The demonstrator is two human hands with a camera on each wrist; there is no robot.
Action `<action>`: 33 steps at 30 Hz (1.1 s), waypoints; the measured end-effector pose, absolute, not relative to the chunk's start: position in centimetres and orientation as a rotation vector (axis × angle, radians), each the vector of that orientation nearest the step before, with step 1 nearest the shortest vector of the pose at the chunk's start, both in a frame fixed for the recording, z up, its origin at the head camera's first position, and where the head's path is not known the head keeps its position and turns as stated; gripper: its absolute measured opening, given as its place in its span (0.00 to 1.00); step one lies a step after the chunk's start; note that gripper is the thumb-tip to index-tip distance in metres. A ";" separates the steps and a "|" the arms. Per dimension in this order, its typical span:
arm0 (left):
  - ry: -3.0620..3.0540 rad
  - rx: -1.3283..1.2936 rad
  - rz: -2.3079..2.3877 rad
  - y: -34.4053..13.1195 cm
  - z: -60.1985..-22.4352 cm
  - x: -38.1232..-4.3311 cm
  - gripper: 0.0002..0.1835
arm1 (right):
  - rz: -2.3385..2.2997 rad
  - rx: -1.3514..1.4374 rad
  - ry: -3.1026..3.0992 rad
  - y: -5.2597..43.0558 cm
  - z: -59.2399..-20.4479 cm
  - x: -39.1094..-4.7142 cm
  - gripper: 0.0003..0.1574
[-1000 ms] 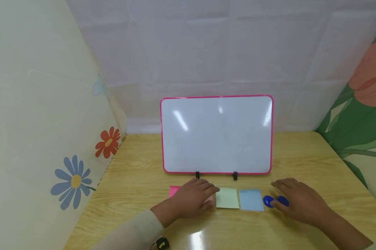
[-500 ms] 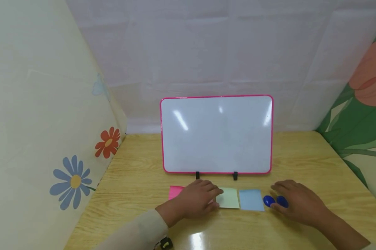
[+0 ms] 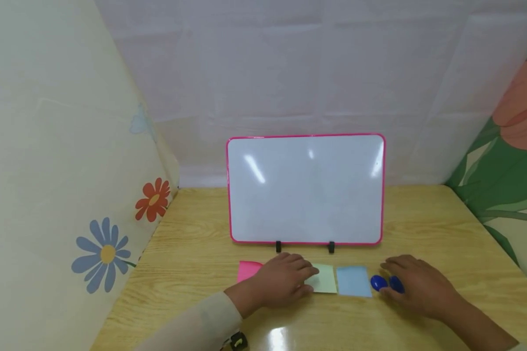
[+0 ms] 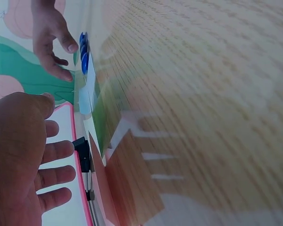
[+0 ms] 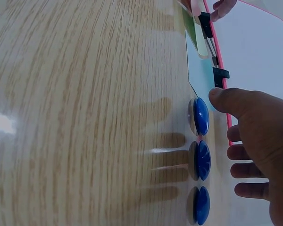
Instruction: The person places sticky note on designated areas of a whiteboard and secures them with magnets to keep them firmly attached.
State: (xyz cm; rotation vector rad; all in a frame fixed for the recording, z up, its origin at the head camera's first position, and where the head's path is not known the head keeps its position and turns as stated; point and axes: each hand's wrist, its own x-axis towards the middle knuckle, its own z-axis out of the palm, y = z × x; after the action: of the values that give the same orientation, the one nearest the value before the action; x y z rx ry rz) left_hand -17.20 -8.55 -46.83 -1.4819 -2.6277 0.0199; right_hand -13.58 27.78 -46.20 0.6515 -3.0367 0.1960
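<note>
My left hand (image 3: 281, 280) hovers palm-down with fingers spread loosely over the row of paper notes. It covers part of the pink note (image 3: 248, 269) and the left side of the pale green note (image 3: 326, 279). The light blue note (image 3: 354, 281) lies uncovered to their right. My right hand (image 3: 421, 287) is held over several round blue magnets, fingers relaxed and holding nothing. From the right wrist, three glossy blue magnets (image 5: 203, 160) stand in a line beneath its thumb and fingers. In the head view the hand hides part of that line.
Behind the notes, a whiteboard (image 3: 307, 190) with a pink frame leans upright on black stand feet (image 3: 331, 247). The wood-grain table (image 3: 193, 219) meets a flower-painted wall on the left and a white cloth (image 3: 290, 73) at the back.
My left hand has slid slightly right, baring more of the pink note and covering more of the green one. The right hand stays nearly still above the magnets.
</note>
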 end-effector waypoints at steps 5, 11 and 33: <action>-2.626 -1.480 0.048 -8.2 -46.7 -17.1 0.25 | 0.202 0.645 -3.043 27.9 -46.4 -13.6 0.38; -2.625 -1.484 0.077 -7.8 -46.5 -17.0 0.25 | 0.217 0.667 -3.008 28.0 -46.6 -13.5 0.38; -2.668 -1.506 0.117 -6.6 -46.5 -17.0 0.26 | 0.229 0.733 -2.940 28.0 -47.0 -13.6 0.31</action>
State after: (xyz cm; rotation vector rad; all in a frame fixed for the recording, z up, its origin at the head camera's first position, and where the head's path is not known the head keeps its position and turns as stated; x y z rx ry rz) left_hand -17.00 -6.62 -46.45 -1.5058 -2.6681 0.1168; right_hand -13.58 28.02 -47.04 0.7334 -2.9403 0.2292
